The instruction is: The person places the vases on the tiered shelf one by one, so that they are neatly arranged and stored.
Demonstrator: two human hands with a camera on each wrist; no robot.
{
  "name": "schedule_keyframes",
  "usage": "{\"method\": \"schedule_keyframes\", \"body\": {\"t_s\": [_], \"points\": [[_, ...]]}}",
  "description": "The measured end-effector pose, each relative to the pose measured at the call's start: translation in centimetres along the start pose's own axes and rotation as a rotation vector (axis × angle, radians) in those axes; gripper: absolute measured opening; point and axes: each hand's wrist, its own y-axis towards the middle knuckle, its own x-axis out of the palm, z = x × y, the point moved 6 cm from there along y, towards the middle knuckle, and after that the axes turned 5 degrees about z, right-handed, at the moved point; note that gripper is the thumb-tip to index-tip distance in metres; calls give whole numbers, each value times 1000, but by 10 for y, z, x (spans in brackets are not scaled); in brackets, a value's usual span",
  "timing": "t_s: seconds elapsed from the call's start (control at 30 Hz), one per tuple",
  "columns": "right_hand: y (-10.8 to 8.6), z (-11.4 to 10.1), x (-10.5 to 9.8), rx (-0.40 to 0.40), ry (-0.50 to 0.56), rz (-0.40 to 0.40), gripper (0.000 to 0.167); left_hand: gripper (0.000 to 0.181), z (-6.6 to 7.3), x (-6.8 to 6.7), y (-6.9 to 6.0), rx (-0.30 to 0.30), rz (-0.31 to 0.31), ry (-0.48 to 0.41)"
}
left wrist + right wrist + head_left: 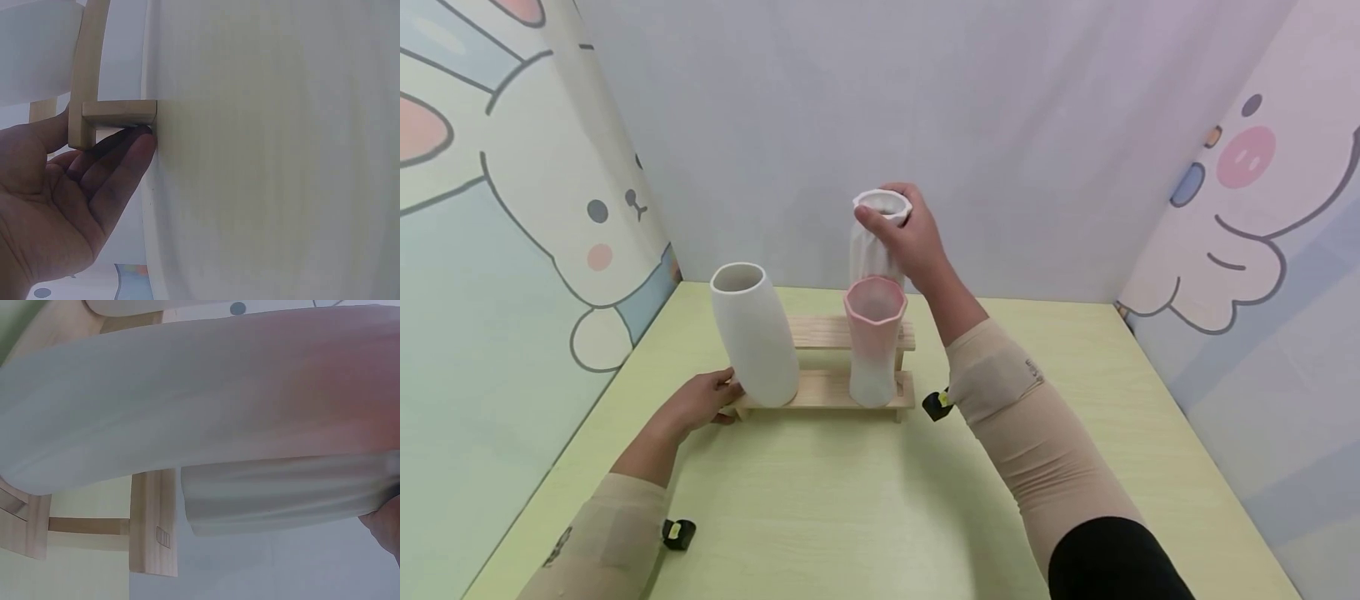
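My right hand [913,237] grips a white fluted vase [867,250] near its rim, thumb on the near side. In the right wrist view, the vase's base is level with the upper shelf of a two-tier wooden stand [153,519], with a very thin gap between them. At the lower shelf's left end, my left hand [698,402] holds the stand, thumb at the shelf and fingers by its foot [122,112]. A tall white vase [752,342] and a pink-to-white vase [874,358] stand on the lower shelf. The pink one partly hides the fluted vase.
The stand sits on a pale yellow-green table [820,508] towards its back edge. A plain light curtain [1000,150] hangs behind. Cartoon-printed panels [550,217] flank both sides. A small black device [679,533] is on each forearm.
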Motion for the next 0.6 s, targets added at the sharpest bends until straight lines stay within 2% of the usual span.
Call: {"method": "schedule_keyframes", "body": {"t_s": [0.6], "points": [[-6,14,9,-11,18,-36,55,66,2,-1,0,2,4,1]]}}
